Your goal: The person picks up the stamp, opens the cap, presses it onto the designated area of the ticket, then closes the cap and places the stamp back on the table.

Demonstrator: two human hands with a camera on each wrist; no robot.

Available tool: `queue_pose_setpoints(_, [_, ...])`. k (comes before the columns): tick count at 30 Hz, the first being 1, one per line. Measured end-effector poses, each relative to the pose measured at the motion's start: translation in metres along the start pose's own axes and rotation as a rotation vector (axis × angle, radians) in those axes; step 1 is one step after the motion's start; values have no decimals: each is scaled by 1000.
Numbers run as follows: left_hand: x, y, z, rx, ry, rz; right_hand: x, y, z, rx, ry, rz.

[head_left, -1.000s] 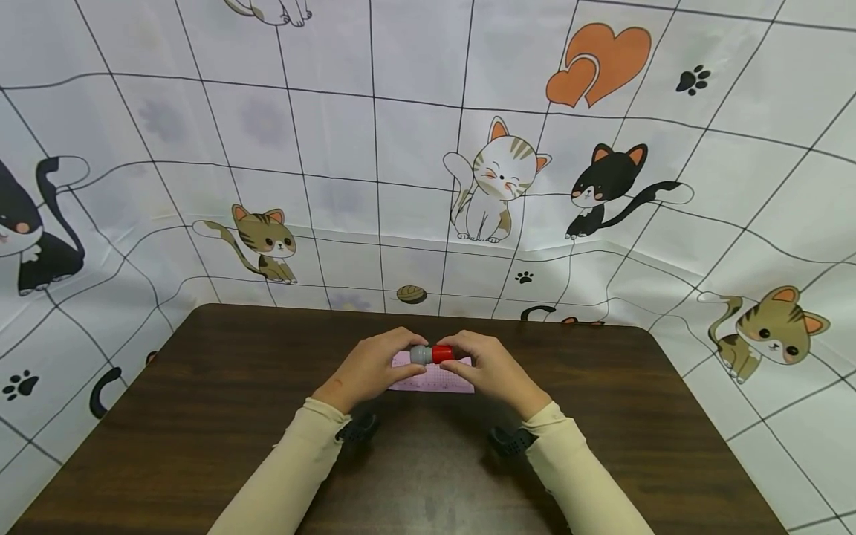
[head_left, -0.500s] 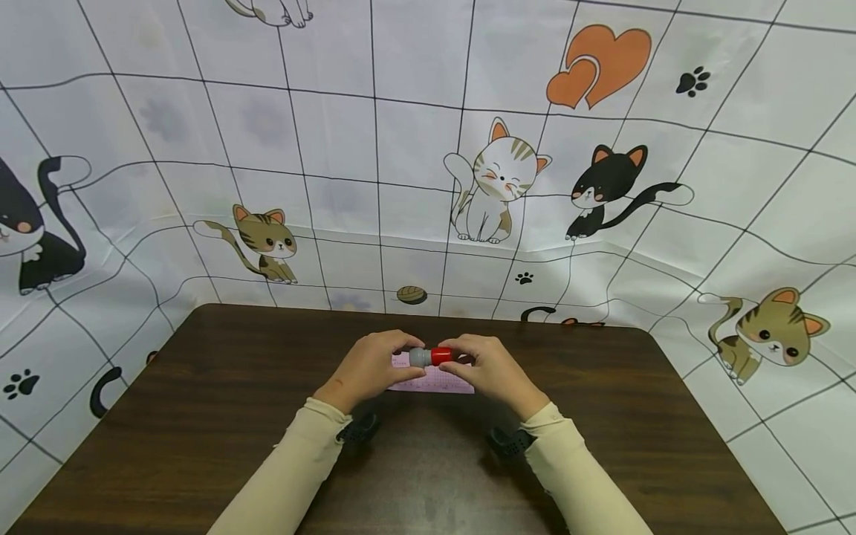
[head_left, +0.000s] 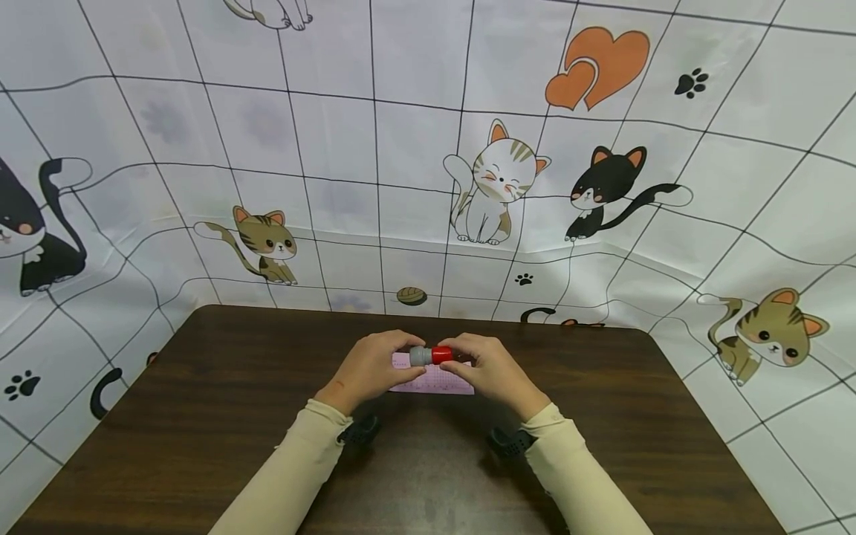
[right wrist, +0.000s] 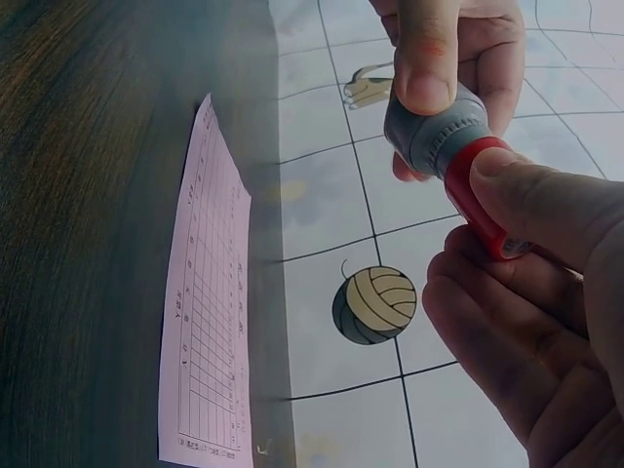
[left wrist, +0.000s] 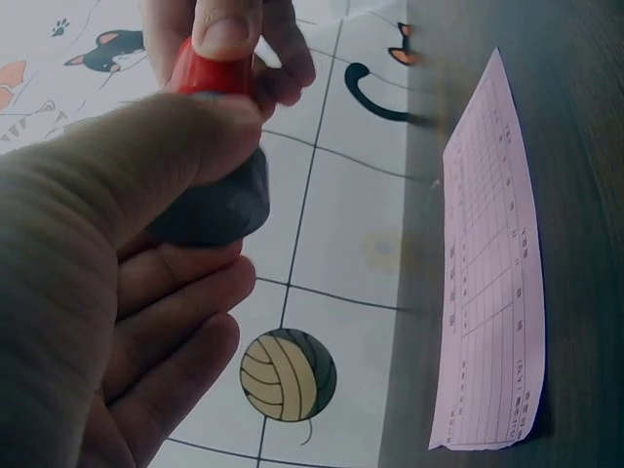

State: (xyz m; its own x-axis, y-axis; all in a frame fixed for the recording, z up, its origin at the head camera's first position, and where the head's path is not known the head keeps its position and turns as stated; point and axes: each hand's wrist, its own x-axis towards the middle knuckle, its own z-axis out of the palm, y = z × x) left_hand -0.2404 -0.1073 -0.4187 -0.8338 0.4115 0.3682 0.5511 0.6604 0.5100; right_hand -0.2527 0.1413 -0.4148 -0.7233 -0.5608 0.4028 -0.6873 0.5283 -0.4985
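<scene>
Between the two hands is a small cylinder with a wider grey end (right wrist: 419, 132) and a red end (head_left: 442, 354); its exact kind cannot be told. My left hand (head_left: 368, 369) pinches the grey end between thumb and fingers. From the other side, my right hand (head_left: 493, 369) grips the red end, its thumb along the side in the right wrist view. Grey and red parts are joined, held level above the table. Beneath lies a pink printed form (head_left: 435, 383) with a ruled grid, partly covered by the hands in the head view.
The dark brown wooden table (head_left: 267, 423) runs out to rounded far corners. Behind and beside it hangs a white sheet (head_left: 334, 148) with black grid lines and cartoon cats. A dark band (head_left: 511, 441) is on the right wrist, another (head_left: 359, 429) on the left.
Hardly anything differs. Both hands keep hold of the cylinder over the form, with only slight shifts of the fingers and the head view.
</scene>
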Motion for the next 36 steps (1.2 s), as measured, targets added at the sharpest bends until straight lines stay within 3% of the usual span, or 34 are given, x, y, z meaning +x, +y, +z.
queue_pose_setpoints(5, [0, 0, 1, 9, 0, 18, -1, 1, 0, 14, 12, -12])
queue_pose_setpoints(14, [1, 2, 2, 33, 24, -7, 0, 2, 2, 69, 62, 14])
queue_pose_setpoints(22, [1, 4, 0, 70, 59, -25, 1, -1, 2, 47, 76, 30])
queue_pose_setpoints(30, [3, 2, 3, 26, 23, 26, -1, 2, -1, 24, 63, 3])
queue_pose_setpoints(36, [1, 2, 0, 44, 43, 13, 0, 2, 2, 25, 82, -18])
